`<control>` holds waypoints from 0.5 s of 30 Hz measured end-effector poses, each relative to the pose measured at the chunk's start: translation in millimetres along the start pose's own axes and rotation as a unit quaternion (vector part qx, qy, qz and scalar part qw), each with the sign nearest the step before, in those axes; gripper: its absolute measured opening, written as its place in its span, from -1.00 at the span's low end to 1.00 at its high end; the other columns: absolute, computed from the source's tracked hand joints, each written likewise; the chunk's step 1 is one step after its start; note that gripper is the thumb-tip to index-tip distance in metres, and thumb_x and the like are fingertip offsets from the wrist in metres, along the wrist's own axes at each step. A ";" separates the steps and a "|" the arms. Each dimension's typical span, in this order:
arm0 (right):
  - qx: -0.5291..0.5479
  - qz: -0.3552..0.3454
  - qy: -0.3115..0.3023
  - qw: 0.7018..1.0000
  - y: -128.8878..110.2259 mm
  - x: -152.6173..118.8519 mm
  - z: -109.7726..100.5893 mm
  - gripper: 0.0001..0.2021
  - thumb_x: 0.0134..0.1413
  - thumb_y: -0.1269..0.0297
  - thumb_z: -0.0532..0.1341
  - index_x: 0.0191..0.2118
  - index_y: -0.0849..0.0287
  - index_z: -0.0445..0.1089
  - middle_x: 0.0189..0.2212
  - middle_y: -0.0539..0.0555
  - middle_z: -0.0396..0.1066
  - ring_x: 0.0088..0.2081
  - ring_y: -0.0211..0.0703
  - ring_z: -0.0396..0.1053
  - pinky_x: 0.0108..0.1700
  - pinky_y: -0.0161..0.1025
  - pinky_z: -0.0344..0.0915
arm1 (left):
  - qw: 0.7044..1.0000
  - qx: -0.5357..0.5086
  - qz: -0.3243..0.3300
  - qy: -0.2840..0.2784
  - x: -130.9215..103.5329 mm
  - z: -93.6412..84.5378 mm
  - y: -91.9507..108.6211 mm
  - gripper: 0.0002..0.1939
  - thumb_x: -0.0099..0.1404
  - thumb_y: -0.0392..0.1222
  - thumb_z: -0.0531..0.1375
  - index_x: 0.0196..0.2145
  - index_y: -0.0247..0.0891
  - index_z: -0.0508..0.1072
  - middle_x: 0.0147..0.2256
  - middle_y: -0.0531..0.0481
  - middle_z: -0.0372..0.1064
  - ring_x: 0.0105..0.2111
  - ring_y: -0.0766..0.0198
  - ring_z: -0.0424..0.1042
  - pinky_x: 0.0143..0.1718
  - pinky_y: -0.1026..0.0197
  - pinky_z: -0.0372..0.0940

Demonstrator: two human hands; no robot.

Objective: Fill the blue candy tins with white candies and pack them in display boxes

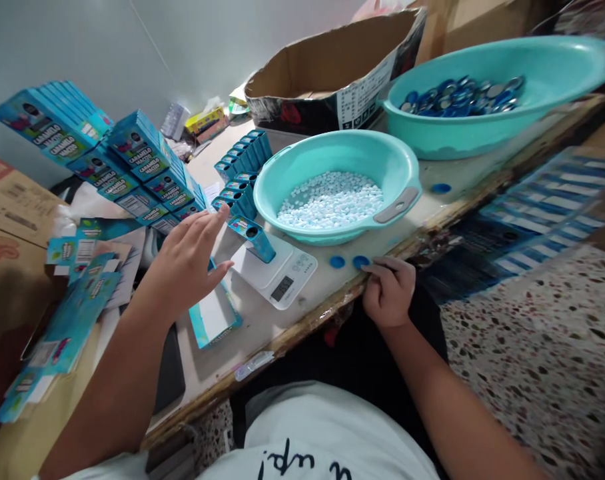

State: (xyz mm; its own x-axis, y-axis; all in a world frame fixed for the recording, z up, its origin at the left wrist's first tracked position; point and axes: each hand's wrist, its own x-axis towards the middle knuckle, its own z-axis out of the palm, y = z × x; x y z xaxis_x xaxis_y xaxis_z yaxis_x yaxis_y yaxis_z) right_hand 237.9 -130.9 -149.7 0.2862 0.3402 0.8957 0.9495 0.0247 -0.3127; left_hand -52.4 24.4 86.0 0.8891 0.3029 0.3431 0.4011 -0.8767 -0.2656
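Note:
My left hand [195, 257] hovers beside the kitchen scale [275, 267], its fingers stretched out and holding nothing. On that scale stands a small blue printed container [255, 237] with a dark round opening in its top. At the table's front edge, my right hand [391, 288] has curled fingers, with a fingertip on a blue round cap [361, 262]; how firmly it grips is hard to see. Another blue cap [337, 261] lies just left of it. Behind the scale, a turquoise bowl [337, 147] contains many small pale-blue and white pellets.
Several similar containers [245, 153] stand in rows behind the scale. Stacked blue cartons [137, 160] rise at left, above flat cartons [75, 327]. A larger turquoise basin [447, 137] with blue and silver caps and an open cardboard box [302, 110] stand at the back.

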 end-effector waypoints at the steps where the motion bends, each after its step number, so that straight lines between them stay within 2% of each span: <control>1: -0.004 0.013 -0.006 1.000 -0.3 0.0 -0.3 -0.76 0.14 0.51 0.13 -0.16 0.09 0.45 -0.17 0.13 0.41 -0.14 0.01 0.41 -0.10 -0.02 0.36 | 1.000 -0.003 -0.001 -0.003 2.4 2.2 -0.6 -0.08 0.39 -0.18 0.23 0.48 -0.12 -0.25 0.23 -0.24 0.26 0.28 -0.11 0.24 0.32 -0.20 0.21; 6: -0.005 0.028 -0.030 0.999 0.3 0.8 -3.6 -0.77 0.11 0.47 0.14 -0.22 0.09 0.50 -0.22 0.14 0.41 -0.17 0.02 0.41 -0.12 0.01 0.39 | 0.999 -0.022 -0.001 -0.038 17.1 20.9 -7.6 -0.17 0.34 -0.17 0.27 0.44 -0.15 -0.03 0.30 -0.26 0.20 0.30 -0.13 0.19 0.33 -0.23 0.17; 10: 0.004 0.000 -0.011 1.000 1.8 7.2 -6.2 -0.76 0.08 0.52 0.15 -0.23 0.10 0.50 -0.22 0.12 0.43 -0.20 -0.02 0.43 -0.15 -0.04 0.40 | 0.995 -0.049 0.017 -0.084 31.8 34.4 -11.5 -0.41 0.32 -0.23 0.28 0.28 -0.17 0.30 0.21 -0.22 0.34 0.21 -0.08 0.33 0.26 -0.19 0.25; 12: 0.014 -0.020 0.002 1.000 3.8 11.9 -5.7 -0.77 0.08 0.53 0.15 -0.25 0.11 0.49 -0.24 0.10 0.45 -0.24 -0.04 0.44 -0.18 -0.08 0.40 | 0.993 -0.066 0.020 -0.095 39.9 36.9 -11.8 -0.53 0.31 -0.25 0.30 0.17 -0.20 0.39 0.18 -0.20 0.39 0.20 -0.04 0.36 0.23 -0.12 0.28; 15: 0.028 -0.047 0.008 0.998 8.0 17.7 -3.3 -0.78 0.07 0.52 0.14 -0.26 0.12 0.48 -0.28 0.08 0.46 -0.29 -0.06 0.45 -0.23 -0.09 0.38 | 0.990 -0.079 0.015 -0.117 49.4 33.2 -11.3 -0.60 0.26 -0.31 0.33 0.05 -0.25 0.43 0.12 -0.18 0.45 0.18 0.01 0.39 0.22 -0.05 0.28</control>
State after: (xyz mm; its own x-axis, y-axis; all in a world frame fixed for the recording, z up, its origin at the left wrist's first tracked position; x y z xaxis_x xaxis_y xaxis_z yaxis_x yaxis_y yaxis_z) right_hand 251.0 -127.8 -135.3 0.1978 0.3185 0.9271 0.9639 0.1086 -0.2430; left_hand -5.7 61.6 76.1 0.9345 0.3376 0.1134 0.3503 -0.9286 -0.1222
